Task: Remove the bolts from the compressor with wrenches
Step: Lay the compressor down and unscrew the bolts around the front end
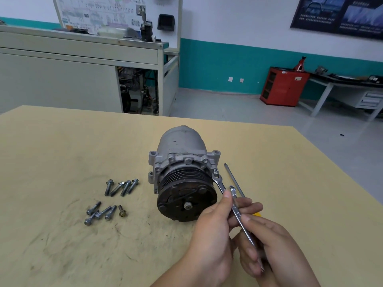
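The compressor (182, 172) lies on its side in the middle of the table (62, 141). It has a dull grey cast body and a ribbed pulley. Its dark, rusty round clutch plate faces the camera, with a hex nut at the centre. On its right flange, the head of a slim chrome first wrench (219, 182) sits on a bolt (215, 170). The left hand (213, 228) pinches this wrench's shaft between thumb and fingers. The right hand (267, 241) curls thumb and fingers round the shaft of a polished second wrench (238, 214), whose head hangs free just beside the first. A thin screwdriver (234, 180) with a yellow handle lies behind them. Left of the compressor, loose bolts (121, 187) with flanged heads lie in two clusters on the tan, smudged board. A red cabinet (284, 87) stands well beyond by the teal wall
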